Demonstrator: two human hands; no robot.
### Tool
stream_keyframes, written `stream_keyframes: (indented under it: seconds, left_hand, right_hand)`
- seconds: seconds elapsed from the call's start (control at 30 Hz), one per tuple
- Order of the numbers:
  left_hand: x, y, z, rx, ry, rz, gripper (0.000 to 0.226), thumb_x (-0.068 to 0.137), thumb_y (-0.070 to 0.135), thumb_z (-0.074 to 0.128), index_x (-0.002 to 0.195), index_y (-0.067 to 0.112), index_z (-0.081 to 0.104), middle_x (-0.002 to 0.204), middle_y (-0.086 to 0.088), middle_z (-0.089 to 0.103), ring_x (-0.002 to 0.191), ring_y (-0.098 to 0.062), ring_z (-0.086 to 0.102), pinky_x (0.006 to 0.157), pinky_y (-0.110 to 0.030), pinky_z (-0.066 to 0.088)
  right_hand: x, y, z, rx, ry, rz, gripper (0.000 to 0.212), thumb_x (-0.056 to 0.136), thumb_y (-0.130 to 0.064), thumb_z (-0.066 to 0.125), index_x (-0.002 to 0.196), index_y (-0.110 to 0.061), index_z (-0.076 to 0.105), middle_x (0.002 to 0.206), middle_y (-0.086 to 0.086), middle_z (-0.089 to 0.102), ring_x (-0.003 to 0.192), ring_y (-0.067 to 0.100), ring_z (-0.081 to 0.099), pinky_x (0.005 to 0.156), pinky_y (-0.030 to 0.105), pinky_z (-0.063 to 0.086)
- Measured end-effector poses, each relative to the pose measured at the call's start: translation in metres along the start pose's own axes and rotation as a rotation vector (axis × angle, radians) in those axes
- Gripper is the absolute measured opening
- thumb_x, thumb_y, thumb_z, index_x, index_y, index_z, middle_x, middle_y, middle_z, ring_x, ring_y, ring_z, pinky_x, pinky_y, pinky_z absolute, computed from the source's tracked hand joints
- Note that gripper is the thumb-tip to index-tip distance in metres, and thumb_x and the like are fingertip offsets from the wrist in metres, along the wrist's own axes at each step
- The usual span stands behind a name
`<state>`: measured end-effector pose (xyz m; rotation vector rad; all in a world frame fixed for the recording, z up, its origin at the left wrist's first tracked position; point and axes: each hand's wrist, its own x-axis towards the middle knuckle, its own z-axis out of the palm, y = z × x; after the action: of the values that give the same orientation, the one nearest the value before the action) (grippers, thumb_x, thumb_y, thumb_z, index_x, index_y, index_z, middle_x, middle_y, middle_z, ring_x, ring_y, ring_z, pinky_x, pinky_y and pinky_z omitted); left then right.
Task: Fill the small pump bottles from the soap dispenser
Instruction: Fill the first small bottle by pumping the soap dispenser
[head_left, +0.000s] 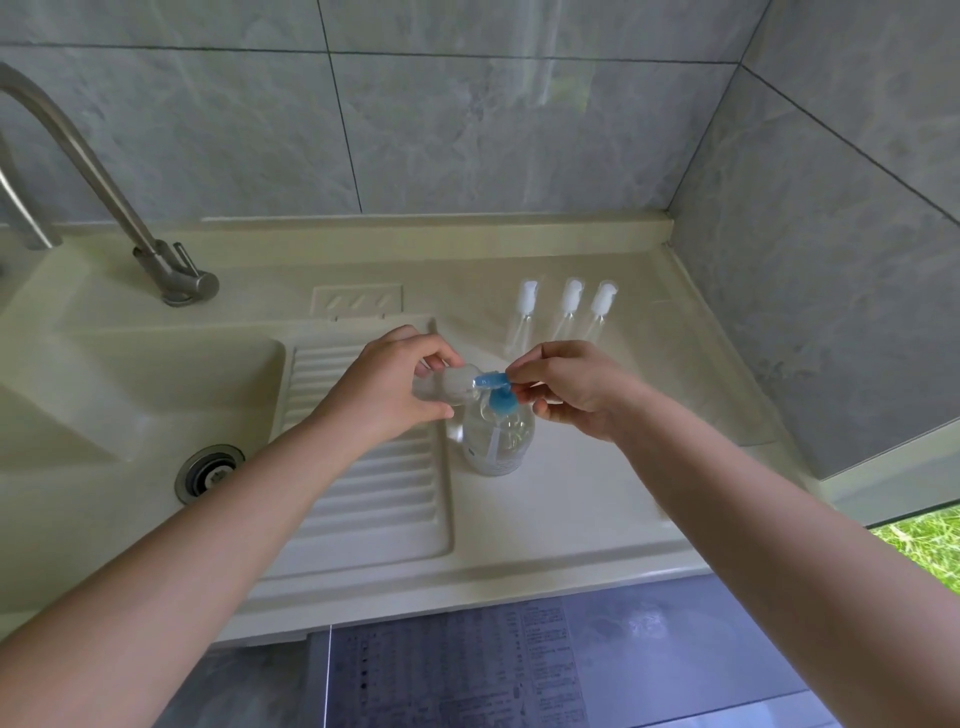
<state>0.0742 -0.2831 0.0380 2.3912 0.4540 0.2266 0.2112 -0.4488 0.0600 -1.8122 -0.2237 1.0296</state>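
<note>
A clear soap dispenser (497, 441) with a blue pump head (493, 387) stands on the cream counter. My left hand (395, 387) grips a small clear bottle (447, 387), held sideways with its mouth at the blue spout. My right hand (566, 387) pinches the back of the blue pump head with thumb and fingers. Three small pump bottles with white tops (527, 306), (569, 306), (602, 309) stand in a row behind, against the back of the counter.
A sink basin (130, 395) with a drain (208, 473) lies to the left, beside a ribbed draining board (374, 499). A metal tap (171, 270) rises at the back left. Tiled walls close the back and right side.
</note>
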Motion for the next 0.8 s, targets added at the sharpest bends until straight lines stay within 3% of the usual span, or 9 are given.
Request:
stream_keyframes:
  seconds: [0.17,0.3,0.4,0.8]
  left_hand:
    - [-0.0003,-0.0008,-0.0001,-0.003,0.002,-0.010,0.047,0.065,0.015,0.091,0.105,0.028,0.070,0.101,0.008,0.057,0.092,-0.010,0.058,0.085,-0.020,0.045]
    - [0.0009,-0.0030,0.0029,0.002,0.001,-0.021,0.047,0.065,0.014,0.091,0.105,0.025,0.070,0.102,0.005,0.058,0.092,-0.010,0.058,0.077,-0.003,0.037]
    - [0.0013,-0.0031,0.0031,0.010,0.002,-0.017,0.047,0.064,0.014,0.091,0.104,0.028,0.070,0.102,0.006,0.058,0.090,-0.007,0.057,0.075,0.000,0.036]
    - [-0.0001,-0.0023,0.0022,-0.022,0.017,-0.015,0.047,0.065,0.014,0.091,0.102,0.032,0.068,0.103,0.008,0.058,0.093,-0.008,0.058,0.086,-0.022,0.046]
  right_hand:
    - [0.0013,0.0010,0.0008,-0.015,0.014,-0.015,0.009,0.090,-0.002,0.065,0.084,-0.009,0.065,0.078,0.009,0.067,0.068,0.014,0.058,0.052,0.019,0.046]
    - [0.0038,0.0059,0.0041,-0.045,0.038,-0.032,0.010,0.090,-0.004,0.063,0.084,-0.012,0.064,0.080,0.008,0.066,0.068,0.014,0.059,0.053,0.022,0.044]
    - [0.0037,0.0063,0.0042,-0.023,0.037,-0.023,0.010,0.090,-0.003,0.063,0.083,-0.011,0.064,0.080,0.009,0.065,0.067,0.014,0.057,0.051,0.021,0.043]
    - [0.0033,0.0026,0.0029,-0.008,0.018,-0.008,0.010,0.090,-0.002,0.062,0.084,-0.010,0.063,0.076,0.008,0.066,0.062,0.012,0.056,0.051,0.021,0.042]
